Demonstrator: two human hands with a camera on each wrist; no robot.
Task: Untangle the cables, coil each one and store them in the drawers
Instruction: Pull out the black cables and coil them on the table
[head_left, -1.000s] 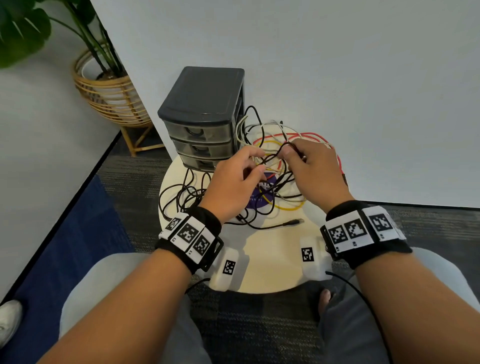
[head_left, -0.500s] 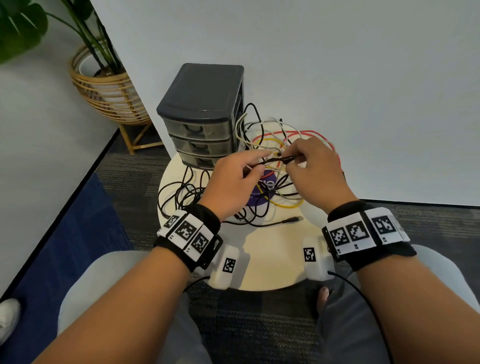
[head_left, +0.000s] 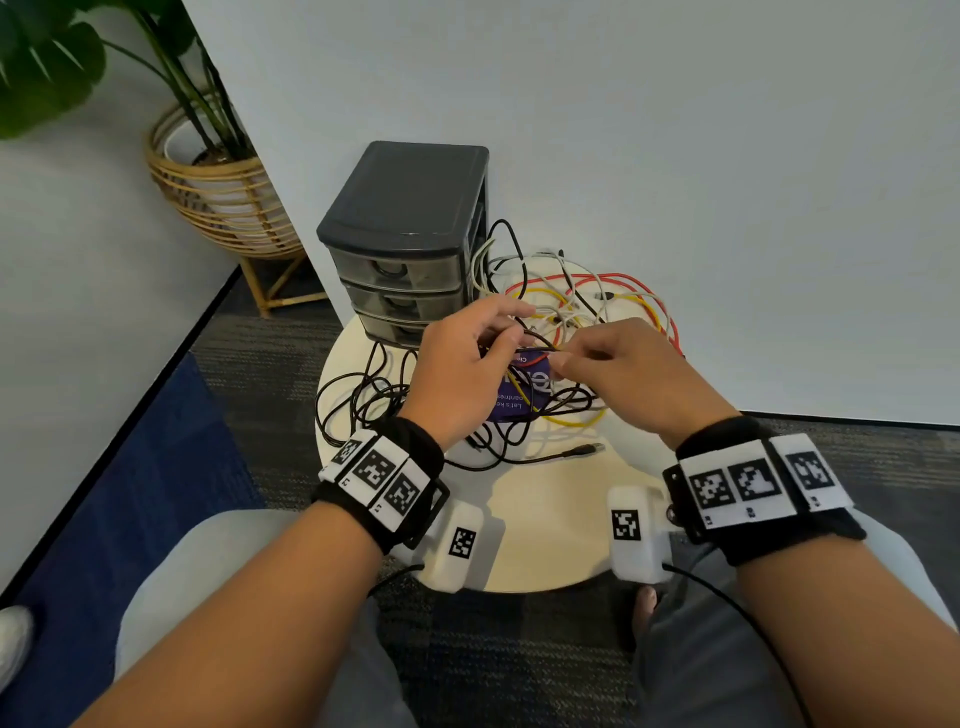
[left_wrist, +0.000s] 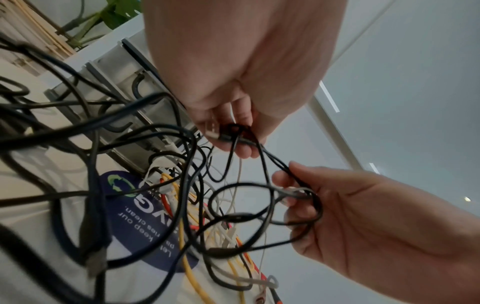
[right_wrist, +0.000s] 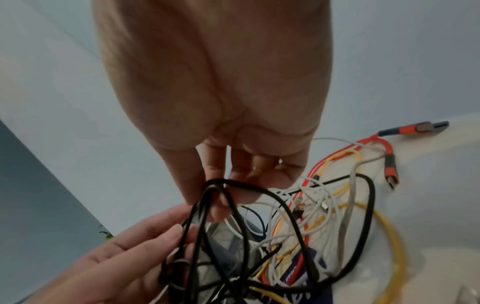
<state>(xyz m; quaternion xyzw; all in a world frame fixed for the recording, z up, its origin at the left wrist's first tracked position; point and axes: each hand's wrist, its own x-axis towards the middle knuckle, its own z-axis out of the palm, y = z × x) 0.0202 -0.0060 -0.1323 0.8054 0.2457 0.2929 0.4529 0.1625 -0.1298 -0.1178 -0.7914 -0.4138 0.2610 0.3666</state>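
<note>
The left hand (head_left: 462, 374) pinched a black cable (left_wrist: 262, 156) between thumb and curled fingers, and the right hand (head_left: 623, 374) pinched the same strand just beside it, fingertips (left_wrist: 285, 181) closed on a loop. The short stretch between the two hands ran roughly level, from one hand across to the other, and from each grip its loops hung down into the tangle of cables (head_left: 561, 332) beneath and beyond the hands. That tangle held black, white, yellow and red strands crossing one another on the round table (head_left: 545, 519). A black plug end (head_left: 587, 449) lay loose on the table nearer the person than the hands, pointing toward the right hand's side. The drawer unit (head_left: 405, 249) stood beyond the left hand, its three drawers closed, with black loops (head_left: 358, 400) spilling off the table edge outside the left wrist. A wall rose close behind the tangle. Bare tabletop lay between the wrists; a potted plant (head_left: 218, 171) stood far beyond the left hand
</note>
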